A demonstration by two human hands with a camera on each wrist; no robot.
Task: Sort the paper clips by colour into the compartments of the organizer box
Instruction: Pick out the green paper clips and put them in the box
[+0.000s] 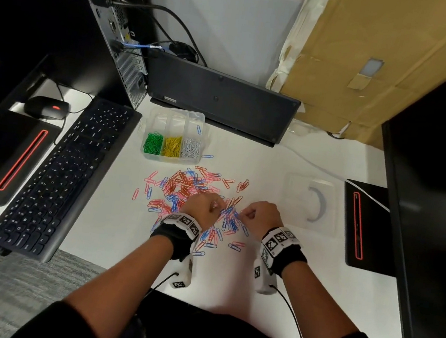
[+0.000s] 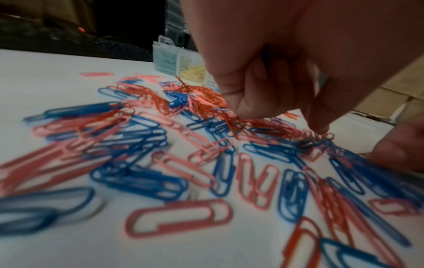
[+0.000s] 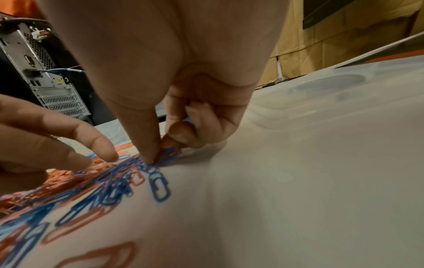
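Red, pink and blue paper clips lie in a loose pile [image 1: 184, 189] on the white table [image 1: 272, 276]. The clear organizer box [image 1: 151, 118] stands beyond the pile and holds green, yellow and white clips in its near row. One blue clip [image 1: 198, 129] lies in its far right compartment. My left hand [image 1: 215, 206] is curled over the pile's near right part, thumb and fingertip down on the clips [image 2: 282, 117], with a sliver of blue in the palm. Close beside it, my right hand [image 1: 244, 214] pinches blue clips [image 3: 167, 154] between thumb and forefinger, with more blue in the curled fingers.
A black keyboard [image 1: 66, 172] and mouse [image 1: 47, 107] lie at the left, with a PC tower [image 1: 112, 27] behind them. A dark flat device [image 1: 220, 99] stands behind the box. A clear plastic lid [image 1: 311, 204] lies at the right, beside a monitor base [image 1: 362, 225].
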